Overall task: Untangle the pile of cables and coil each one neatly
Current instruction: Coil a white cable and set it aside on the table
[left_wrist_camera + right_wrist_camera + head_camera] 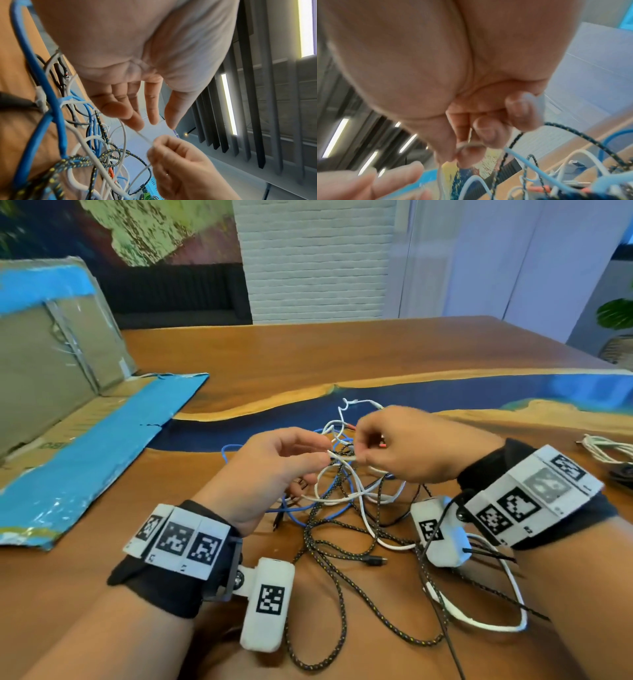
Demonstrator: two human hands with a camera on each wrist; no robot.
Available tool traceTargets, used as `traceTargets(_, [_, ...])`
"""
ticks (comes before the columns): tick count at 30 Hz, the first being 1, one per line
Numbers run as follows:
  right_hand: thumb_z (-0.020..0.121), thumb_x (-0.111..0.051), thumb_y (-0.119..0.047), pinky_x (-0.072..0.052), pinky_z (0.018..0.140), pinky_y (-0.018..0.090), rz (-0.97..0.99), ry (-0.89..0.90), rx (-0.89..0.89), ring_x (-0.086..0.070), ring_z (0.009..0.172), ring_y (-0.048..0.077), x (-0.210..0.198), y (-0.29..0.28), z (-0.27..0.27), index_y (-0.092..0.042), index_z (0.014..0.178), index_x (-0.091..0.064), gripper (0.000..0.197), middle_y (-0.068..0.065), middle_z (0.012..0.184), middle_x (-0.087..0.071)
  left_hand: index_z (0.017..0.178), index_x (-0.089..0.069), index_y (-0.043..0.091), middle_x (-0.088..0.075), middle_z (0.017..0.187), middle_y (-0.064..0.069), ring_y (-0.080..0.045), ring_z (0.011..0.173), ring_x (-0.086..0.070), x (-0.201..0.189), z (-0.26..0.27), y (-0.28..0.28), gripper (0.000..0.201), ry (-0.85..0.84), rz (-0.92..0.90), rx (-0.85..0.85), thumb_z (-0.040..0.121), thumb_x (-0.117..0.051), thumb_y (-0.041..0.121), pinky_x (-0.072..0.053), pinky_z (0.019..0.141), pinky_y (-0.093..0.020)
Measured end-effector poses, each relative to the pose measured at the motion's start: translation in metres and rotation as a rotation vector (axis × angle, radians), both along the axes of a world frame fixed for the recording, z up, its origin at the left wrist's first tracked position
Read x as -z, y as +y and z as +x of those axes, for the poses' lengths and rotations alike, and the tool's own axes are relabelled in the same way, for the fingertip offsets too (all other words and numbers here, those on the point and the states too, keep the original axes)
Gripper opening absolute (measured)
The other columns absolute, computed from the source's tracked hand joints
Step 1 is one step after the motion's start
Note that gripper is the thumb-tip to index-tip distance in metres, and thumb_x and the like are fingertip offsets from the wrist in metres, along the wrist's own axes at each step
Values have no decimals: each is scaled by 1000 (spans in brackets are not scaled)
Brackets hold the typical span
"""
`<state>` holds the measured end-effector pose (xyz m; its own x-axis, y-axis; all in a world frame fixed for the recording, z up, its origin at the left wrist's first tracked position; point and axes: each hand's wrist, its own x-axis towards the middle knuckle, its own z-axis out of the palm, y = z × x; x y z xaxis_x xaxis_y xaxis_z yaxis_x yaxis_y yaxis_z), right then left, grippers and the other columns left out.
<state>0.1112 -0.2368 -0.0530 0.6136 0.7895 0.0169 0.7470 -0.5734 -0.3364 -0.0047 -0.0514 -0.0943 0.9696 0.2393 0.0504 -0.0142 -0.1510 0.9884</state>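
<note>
Untangling barely under way: right hand (407, 446) pinching thin white cable (346, 455) above tangled pile (346, 508) mid-table (342, 354), left hand (274, 463) slack-fingered beside it, one coiled cable (606, 451) at three o'clock.

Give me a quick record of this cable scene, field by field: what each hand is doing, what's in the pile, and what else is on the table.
left hand: open, fingers straight, beside the thin white cable
right hand: pinches the thin white cable
pile: white, blue and black braided cables, tangled
pile state: partly lifted off the wooden table
coiled cable: white, lying apart at the right edge
cardboard: blue-taped, left side of the table
</note>
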Motion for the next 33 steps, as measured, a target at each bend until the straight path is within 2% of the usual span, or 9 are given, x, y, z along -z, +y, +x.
traceTargets(3, [103, -56, -16, -44, 59, 24, 455, 172, 1, -55, 59, 9, -9, -9, 2, -19, 89, -61, 15, -4, 74, -71, 112, -73, 19, -76, 104, 0, -15, 63, -59, -5, -2, -1, 27, -73, -8, -49, 89, -73, 7, -44, 49, -22])
traceTargets(7, [103, -53, -8, -41, 48, 26, 967, 455, -144, -48, 54, 21, -9, -17, -8, -13, 90, -58, 14, 1, 67, -62, 118, -69, 24, -54, 68, 4, -12, 53, -45, -4, 2, 4, 34, -192, 1, -181, 87, -78, 12, -37, 47, -22])
traceTargets(11, [97, -54, -11, -37, 52, 30, 1212, 712, -261, -42, 54, 19, -5, -21, -14, -11, 91, -54, 7, 4, 68, -57, 95, -78, 18, -47, 55, 14, -3, 46, -40, -6, 4, 9, 8, -199, 80, -251, 88, -77, 23, -33, 48, -15])
traceTargets(16, [104, -46, -9, -36, 52, 26, 1517, 744, -42, -39, 53, 15, -5, -42, 2, -17, 87, -56, 21, 1, 67, -51, 65, -61, 17, -47, 56, 10, -3, 57, -47, -16, 2, 18, 28, -314, -5, -394, 81, -81, 29, -37, 59, -21])
traceTargets(20, [103, -53, -9, -43, 53, 25, 1406, 641, 221, -49, 57, 14, 9, -55, 20, -17, 86, -60, 20, 3, 76, -62, 57, -59, 25, -53, 68, 3, -17, 82, -62, -22, -3, 25, 22, -395, -286, -317, 76, -66, 31, -42, 79, -36])
traceTargets(23, [96, -66, -6, -42, 48, 24, 1172, 425, 334, -50, 52, 12, 14, -54, 23, -20, 91, -69, 16, 9, 95, -69, 63, -44, 20, -26, 59, 1, -19, 56, -38, -26, -9, 24, 32, -417, -348, -215, 94, -48, 24, -36, 71, -38])
traceTargets(26, [91, -66, -4, -38, 52, 28, 1182, 148, 309, -42, 51, 13, 7, -49, 10, -24, 97, -73, 22, -5, 85, -68, 67, -44, 19, -20, 57, 5, -17, 53, -18, -31, -14, 16, 28, -409, -202, -201, 94, -42, 24, -21, 54, -31])
traceTargets(29, [86, -51, 9, -29, 47, 32, 1275, 302, 28, -33, 47, 22, 1, -42, -17, -18, 107, -71, 40, 2, 97, -73, 67, -52, 13, -24, 55, 5, -12, 49, -20, -32, -14, 5, 35, -361, 73, -169, 101, -43, 17, -20, 45, -22])
traceTargets(33, [88, -63, -10, -42, 44, 38, 909, 252, -79, -37, 46, 26, 6, -31, -37, -30, 132, -63, 48, -10, 125, -71, 73, -72, 15, -24, 58, -9, -30, 51, -22, -29, -16, -7, 36, -235, 360, 8, 98, -52, 32, -19, 47, -32])
